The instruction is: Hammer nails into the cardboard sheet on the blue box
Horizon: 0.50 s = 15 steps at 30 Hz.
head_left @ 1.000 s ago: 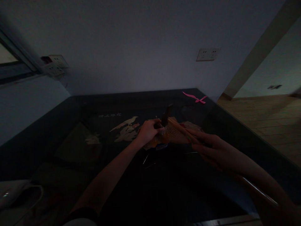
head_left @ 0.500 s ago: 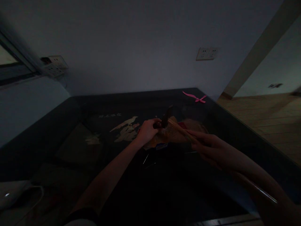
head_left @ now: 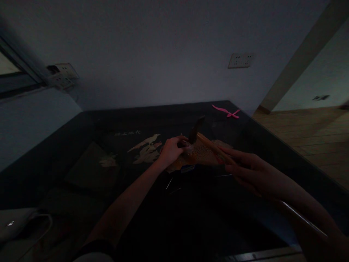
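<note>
Our right hand (head_left: 252,169) grips dark-headed, wooden-handled hammer (head_left: 209,143) | now higher, likely clearer of left hand (head_left: 173,151) | curled on spotted orange packet (head_left: 201,154), hold too dark to tell

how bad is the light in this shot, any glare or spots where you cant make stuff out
Head view: dim throughout, the wall paler than the tabletop, which goes nearly black lower down; head view: small glint on the white object at lower left; head view: the hammer in the right hand has a head too dark for detail.
</note>
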Available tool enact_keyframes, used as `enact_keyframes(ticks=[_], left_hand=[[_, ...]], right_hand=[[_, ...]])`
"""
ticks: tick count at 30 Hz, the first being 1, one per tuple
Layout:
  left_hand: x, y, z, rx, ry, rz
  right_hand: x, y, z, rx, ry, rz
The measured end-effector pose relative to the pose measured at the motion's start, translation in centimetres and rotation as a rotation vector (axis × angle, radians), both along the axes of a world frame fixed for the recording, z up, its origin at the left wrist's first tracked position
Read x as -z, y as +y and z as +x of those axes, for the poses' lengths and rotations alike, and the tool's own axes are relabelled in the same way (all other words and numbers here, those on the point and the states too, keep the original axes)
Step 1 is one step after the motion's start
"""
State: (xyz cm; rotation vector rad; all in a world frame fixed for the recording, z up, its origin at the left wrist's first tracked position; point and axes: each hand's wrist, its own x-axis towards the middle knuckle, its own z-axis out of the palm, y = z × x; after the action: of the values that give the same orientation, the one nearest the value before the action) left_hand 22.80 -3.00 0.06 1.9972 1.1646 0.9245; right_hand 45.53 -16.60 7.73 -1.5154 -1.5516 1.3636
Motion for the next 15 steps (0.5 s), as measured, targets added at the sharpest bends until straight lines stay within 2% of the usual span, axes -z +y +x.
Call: enact_keyframes(ticks=[15], left_hand=[[0.09, 0.06, -0.07, 0.007, 0.004, -0.002]], right_hand=[[0.0, -0.27, -0.03, 0.005, -0.01, 0.028]])
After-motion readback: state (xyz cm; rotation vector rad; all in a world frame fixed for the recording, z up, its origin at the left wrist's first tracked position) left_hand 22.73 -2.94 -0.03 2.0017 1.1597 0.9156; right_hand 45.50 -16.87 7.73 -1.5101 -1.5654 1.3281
